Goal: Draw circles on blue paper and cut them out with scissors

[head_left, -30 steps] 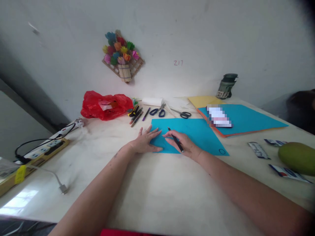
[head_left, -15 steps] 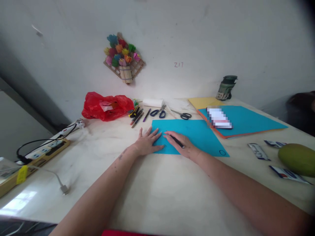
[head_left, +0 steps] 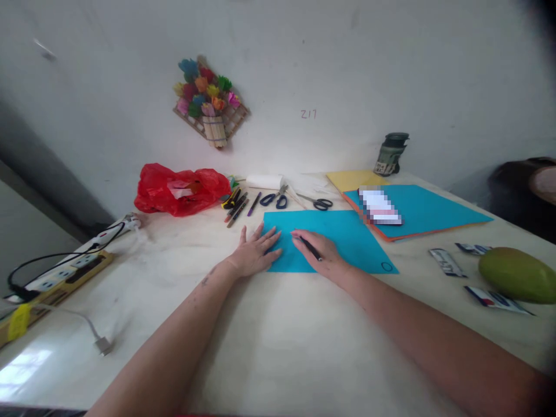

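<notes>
A blue sheet of paper (head_left: 351, 237) lies flat on the table, with a small dark circle (head_left: 386, 266) drawn in its lower right corner. On its left edge my left hand (head_left: 257, 250) rests flat, fingers spread, holding nothing. Over the middle of the sheet my right hand (head_left: 321, 250) is closed around a black marker (head_left: 310, 248), tilted with its tip end toward the left. The fingers hide the tip, so I cannot tell whether it touches the paper.
Beyond the sheet lie several markers (head_left: 237, 211), two pairs of scissors (head_left: 321, 202) and a red plastic bag (head_left: 182, 191). At right are a phone (head_left: 380, 205) on coloured paper (head_left: 434, 211), a bottle (head_left: 391, 155), a green fruit (head_left: 519, 275) and small packets (head_left: 447, 262). A power strip (head_left: 65, 278) is left.
The whole view has shifted slightly, so things appear a little farther left. My left hand's thumb has drawn in closer to its fingers; my right hand still grips the marker over the sheet.
</notes>
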The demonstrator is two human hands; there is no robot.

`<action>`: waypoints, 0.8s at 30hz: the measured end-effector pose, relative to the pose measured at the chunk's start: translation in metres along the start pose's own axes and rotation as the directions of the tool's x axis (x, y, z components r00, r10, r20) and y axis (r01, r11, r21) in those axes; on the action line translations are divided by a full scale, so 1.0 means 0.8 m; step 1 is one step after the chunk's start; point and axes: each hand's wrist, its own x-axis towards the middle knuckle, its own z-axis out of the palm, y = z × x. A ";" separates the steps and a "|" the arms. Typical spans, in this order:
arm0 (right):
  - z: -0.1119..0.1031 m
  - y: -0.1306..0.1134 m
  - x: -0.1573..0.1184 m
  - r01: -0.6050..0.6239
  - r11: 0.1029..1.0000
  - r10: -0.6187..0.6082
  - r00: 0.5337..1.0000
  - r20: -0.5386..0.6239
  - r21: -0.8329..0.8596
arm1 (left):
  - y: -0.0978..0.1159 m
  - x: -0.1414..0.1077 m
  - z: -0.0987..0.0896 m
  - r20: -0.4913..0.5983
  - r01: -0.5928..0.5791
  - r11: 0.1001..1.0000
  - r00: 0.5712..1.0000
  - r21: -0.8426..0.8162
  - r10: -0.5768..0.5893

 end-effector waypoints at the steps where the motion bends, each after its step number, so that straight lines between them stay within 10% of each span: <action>1: -0.001 -0.001 0.000 -0.002 1.000 0.002 1.000 0.004 -0.007 | -0.001 0.000 -0.001 -0.003 -0.002 1.000 1.000 -0.009 0.002; 15: -0.003 -0.004 -0.002 -0.010 0.998 0.011 1.000 -0.013 0.065 | -0.001 -0.002 -0.002 -0.097 -0.058 0.997 0.993 0.053 0.063; 24: -0.005 -0.002 0.005 -0.085 0.880 0.173 0.974 -0.148 0.468 | -0.010 -0.003 -0.008 -0.108 -0.114 0.993 0.988 -0.027 0.110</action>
